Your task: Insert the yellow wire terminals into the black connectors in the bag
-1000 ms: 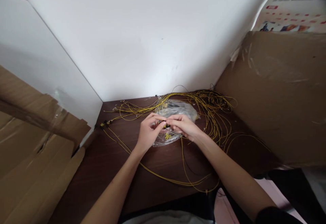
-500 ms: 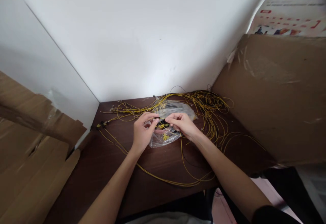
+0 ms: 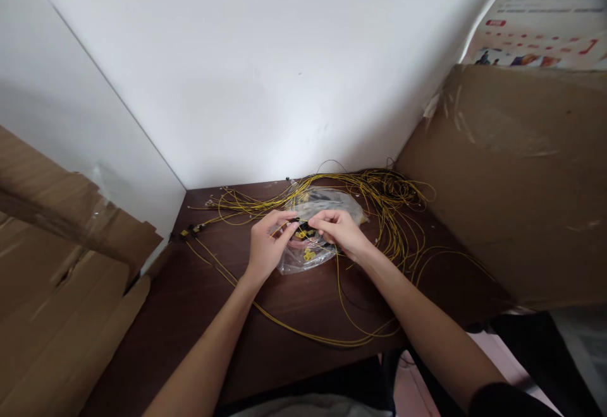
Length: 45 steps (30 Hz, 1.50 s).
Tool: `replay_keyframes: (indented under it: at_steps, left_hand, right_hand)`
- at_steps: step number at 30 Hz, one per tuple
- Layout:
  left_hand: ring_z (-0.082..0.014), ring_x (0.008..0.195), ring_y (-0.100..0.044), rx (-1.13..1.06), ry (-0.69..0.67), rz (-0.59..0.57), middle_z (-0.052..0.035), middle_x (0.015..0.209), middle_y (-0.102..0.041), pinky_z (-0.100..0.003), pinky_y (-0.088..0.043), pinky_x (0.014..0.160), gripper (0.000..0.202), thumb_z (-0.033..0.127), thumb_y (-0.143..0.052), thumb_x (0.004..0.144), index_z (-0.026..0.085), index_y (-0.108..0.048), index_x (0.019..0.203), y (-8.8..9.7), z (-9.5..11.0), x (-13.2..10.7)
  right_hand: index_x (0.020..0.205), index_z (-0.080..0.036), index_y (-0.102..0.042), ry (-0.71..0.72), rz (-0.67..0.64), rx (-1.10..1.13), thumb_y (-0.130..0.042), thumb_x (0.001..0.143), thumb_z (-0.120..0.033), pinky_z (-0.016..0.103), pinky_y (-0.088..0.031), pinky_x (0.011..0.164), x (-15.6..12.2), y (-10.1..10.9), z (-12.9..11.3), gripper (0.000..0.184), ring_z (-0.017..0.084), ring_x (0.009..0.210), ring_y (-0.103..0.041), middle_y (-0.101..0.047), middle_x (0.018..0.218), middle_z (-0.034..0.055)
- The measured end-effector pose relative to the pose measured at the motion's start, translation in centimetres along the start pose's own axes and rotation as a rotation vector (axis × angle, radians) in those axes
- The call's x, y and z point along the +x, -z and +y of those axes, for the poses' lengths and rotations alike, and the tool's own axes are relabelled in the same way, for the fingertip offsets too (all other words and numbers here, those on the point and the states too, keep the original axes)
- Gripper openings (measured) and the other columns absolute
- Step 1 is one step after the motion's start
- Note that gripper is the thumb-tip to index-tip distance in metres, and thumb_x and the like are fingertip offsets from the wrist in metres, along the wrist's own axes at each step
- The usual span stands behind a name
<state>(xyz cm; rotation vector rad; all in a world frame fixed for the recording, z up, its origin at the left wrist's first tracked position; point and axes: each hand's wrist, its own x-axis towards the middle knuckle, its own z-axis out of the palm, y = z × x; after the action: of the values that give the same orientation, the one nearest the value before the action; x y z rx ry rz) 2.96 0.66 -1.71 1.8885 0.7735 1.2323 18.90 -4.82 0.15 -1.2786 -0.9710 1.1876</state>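
Where the 2 hands meet, 1 small black connector point(image 3: 298, 220) is held just above a clear plastic bag point(image 3: 332, 203) near the middle of the table. The left hand point(image 3: 265, 249) pinches it narrowly between thumb and forefinger. The right hand point(image 3: 339, 234) pinches it from the other side, its other fingers curled in. It is too small to tell how it joins the thin yellow wire at the fingertips.

There is 1 bag, crumpled, with a few yellow clips point(image 3: 308, 254) showing through it, touching the tabletop under the hands. The yellow wires point(image 3: 389, 193) are too many to count. They pile thickest at the back right corner and loop forward around both forearms. A pair of small dark plugs point(image 3: 190, 231) lies at the table's left edge.

The table point(image 3: 199, 319) is dark brown wood, pushed against a plain white wall point(image 3: 265, 69). 2 cardboard sheets hem it in: the left cardboard point(image 3: 57, 290) is torn and taped, and the right cardboard point(image 3: 515, 183) stands upright. 1 poster point(image 3: 545, 19) hangs above the right cardboard.
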Motion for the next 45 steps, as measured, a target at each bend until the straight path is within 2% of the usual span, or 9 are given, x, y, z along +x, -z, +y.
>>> replay_keyframes:
  at_steps: [4, 14, 20, 27, 31, 35, 39, 45]
  left_hand:
    - [-0.0136, 0.073, -0.06, 0.018, -0.025, -0.005, -0.0057, 0.084, -0.066, -0.019, -0.044, 0.052, 0.016, 0.024, -0.059, 0.077, 0.018, -0.067, 0.089, 0.0, 0.2, 0.0]
    - [-0.0142, 0.072, -0.06, 0.085, -0.083, -0.01, -0.0051, 0.079, -0.066, -0.024, -0.046, 0.065, 0.012, 0.022, -0.06, 0.076, 0.018, -0.069, 0.083, 0.0, 0.9, 0.2]
    - [-0.0126, 0.066, -0.057, 0.103, -0.095, -0.042, -0.0038, 0.075, -0.063, -0.022, -0.044, 0.06, 0.013, 0.023, -0.059, 0.077, 0.018, -0.068, 0.084, -0.1, 0.8, -0.1]
    - [-0.0119, 0.064, -0.054, 0.122, -0.102, -0.083, -0.0033, 0.074, -0.061, -0.021, -0.041, 0.056, 0.013, 0.022, -0.057, 0.079, 0.018, -0.067, 0.085, -0.6, 0.7, -0.3]
    - [-0.0115, 0.062, -0.052, 0.206, -0.13, -0.089, -0.0027, 0.075, -0.059, -0.022, -0.041, 0.059, 0.016, 0.021, -0.055, 0.08, 0.018, -0.065, 0.092, -0.7, 1.0, -0.4]
    - [-0.0118, 0.068, -0.052, 0.244, -0.176, -0.129, -0.0048, 0.086, -0.058, -0.023, -0.043, 0.064, 0.023, 0.021, -0.049, 0.084, 0.019, -0.061, 0.103, -0.6, 1.2, -0.5]
    - [-0.0139, 0.077, -0.054, 0.256, -0.202, -0.129, -0.005, 0.086, -0.057, -0.024, -0.044, 0.068, 0.019, 0.022, -0.048, 0.085, 0.019, -0.063, 0.096, -0.5, 1.1, -0.5]
    - [-0.0106, 0.063, -0.048, 0.322, -0.197, -0.086, -0.0032, 0.08, -0.056, -0.023, -0.04, 0.062, 0.016, 0.023, -0.05, 0.084, 0.017, -0.062, 0.092, -0.2, 0.8, -0.5]
  right_hand:
    - [0.066, -0.015, -0.062, 0.005, -0.004, -0.009, -0.069, 0.063, -0.035, 0.02, -0.013, 0.038, 0.0, 0.0, 0.0, 0.021, 0.002, 0.036, -0.027, -0.047, 0.049, -0.005]
    - [0.064, -0.015, -0.062, 0.04, 0.019, -0.067, -0.068, 0.062, -0.035, 0.02, -0.019, 0.04, -0.1, -0.2, -0.1, 0.022, 0.004, 0.04, -0.029, -0.045, 0.046, -0.0052]
    - [0.063, -0.015, -0.061, 0.076, 0.017, -0.12, -0.066, 0.064, -0.034, 0.02, -0.021, 0.041, -0.1, -0.4, 0.0, 0.02, 0.005, 0.042, -0.031, -0.041, 0.043, -0.0057]
    - [0.063, -0.013, -0.061, 0.135, 0.012, -0.179, -0.065, 0.065, -0.029, 0.021, -0.032, 0.05, 0.0, -0.6, 0.1, 0.017, 0.007, 0.051, -0.043, -0.054, 0.056, -0.0014]
    - [0.066, -0.013, -0.062, 0.13, -0.003, -0.198, -0.064, 0.068, -0.031, 0.021, -0.03, 0.047, 0.0, -0.5, 0.0, 0.018, 0.007, 0.048, -0.04, -0.051, 0.052, -0.0028]
    - [0.068, -0.013, -0.062, 0.122, -0.008, -0.197, -0.064, 0.069, -0.032, 0.02, -0.027, 0.045, -0.2, -0.4, -0.2, 0.019, 0.006, 0.046, -0.037, -0.049, 0.051, -0.0033]
    - [0.07, -0.012, -0.062, 0.107, -0.027, -0.193, -0.064, 0.07, -0.033, 0.02, -0.023, 0.042, -0.1, -0.4, -0.1, 0.021, 0.004, 0.042, -0.033, -0.048, 0.051, -0.0039]
    - [0.073, -0.012, -0.062, 0.107, -0.064, -0.181, -0.064, 0.069, -0.037, 0.019, -0.021, 0.038, 0.0, -0.4, 0.0, 0.026, 0.004, 0.039, -0.032, -0.05, 0.052, -0.0035]
